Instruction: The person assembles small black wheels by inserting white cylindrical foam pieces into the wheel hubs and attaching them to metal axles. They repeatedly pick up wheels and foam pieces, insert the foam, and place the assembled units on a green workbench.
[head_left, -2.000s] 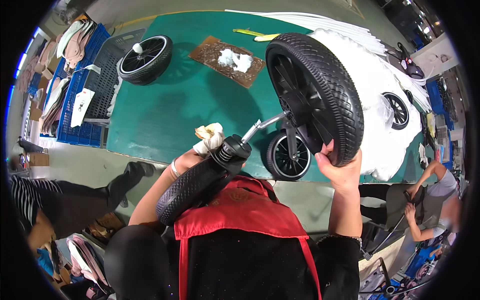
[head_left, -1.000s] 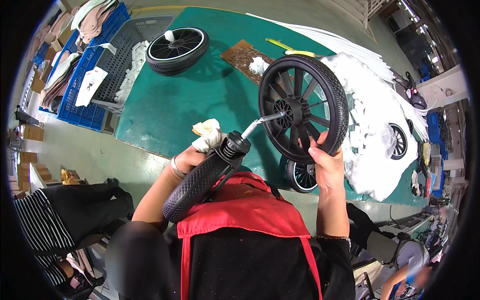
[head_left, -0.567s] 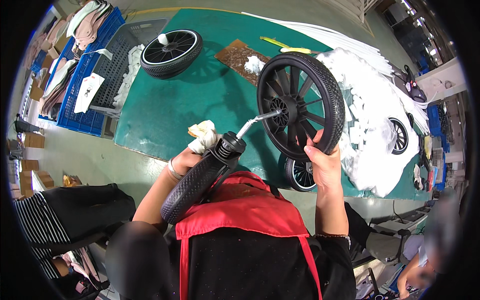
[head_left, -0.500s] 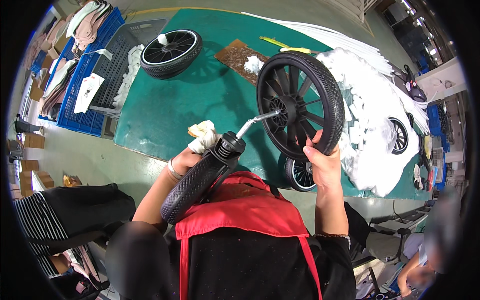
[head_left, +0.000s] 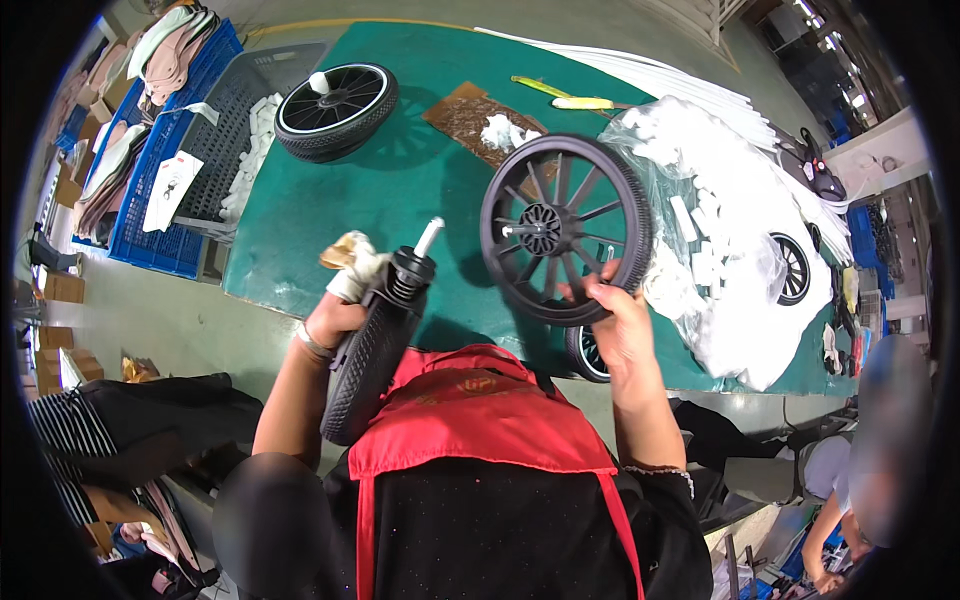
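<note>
My left hand (head_left: 340,315) is closed round a small black wheel in its fork (head_left: 370,360), with the treaded tyre hanging down by the apron. A black spring (head_left: 406,280) tops this fork, and a pale metal pin (head_left: 430,237) sticks up from it. Beside those fingers is a bunched, stained white cloth (head_left: 358,272); whether they grip it too is hard to tell. My right hand (head_left: 620,318) pinches the lower rim of a large black spoked wheel (head_left: 541,231). A short metal axle (head_left: 508,230) juts from its hub toward the pin, apart from it.
On the green table (head_left: 310,220) lie another wheel (head_left: 335,110), a brown board (head_left: 470,128) with white grease-like stuff, and a yellow-handled tool (head_left: 582,103). A white bag (head_left: 740,340) with white pieces covers the right side. Crates (head_left: 160,240) stand left; a co-worker's arm (head_left: 815,560) is lower right.
The axle and the pin, which met end to end, are now apart. The large wheel has shifted left and turned its hub more toward me; the small wheel and fork have swung more upright.
</note>
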